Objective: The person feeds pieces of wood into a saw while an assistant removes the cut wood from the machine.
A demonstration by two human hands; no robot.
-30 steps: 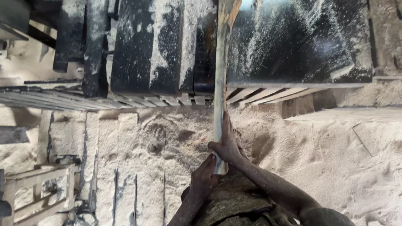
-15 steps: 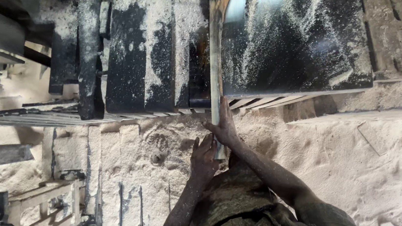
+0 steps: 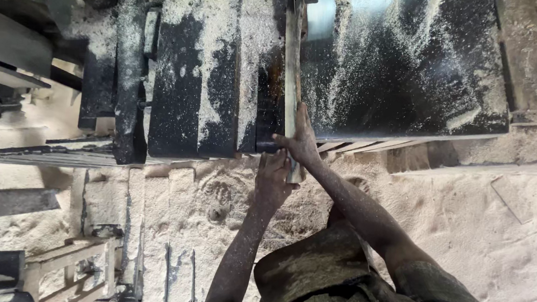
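Here, viewed from above: long, narrow wooden strip (image 3: 292,74), pale and rough-sawn, lying lengthwise along the gap between the two dark slabs of a sawing-machine table (image 3: 414,66). Near end of the strip projecting past the table edge, gripped there by both hands. Right hand (image 3: 300,142) laid over the strip at the table edge, fingers spread and curled about it. Left hand (image 3: 272,179) just below, closed around the strip's near end, touching the right. Table surfaces flat, black, metallic, streaked and speckled with pale sawdust (image 3: 227,35), thickest on the left slab. Ground (image 3: 472,216) below buried in soft, heaped sawdust, dented with footprints. Thin metal rods (image 3: 168,273) and a dusty wooden frame (image 3: 74,263) at lower left. Forearms and dark, coarse shirt (image 3: 334,282) dusted likewise.
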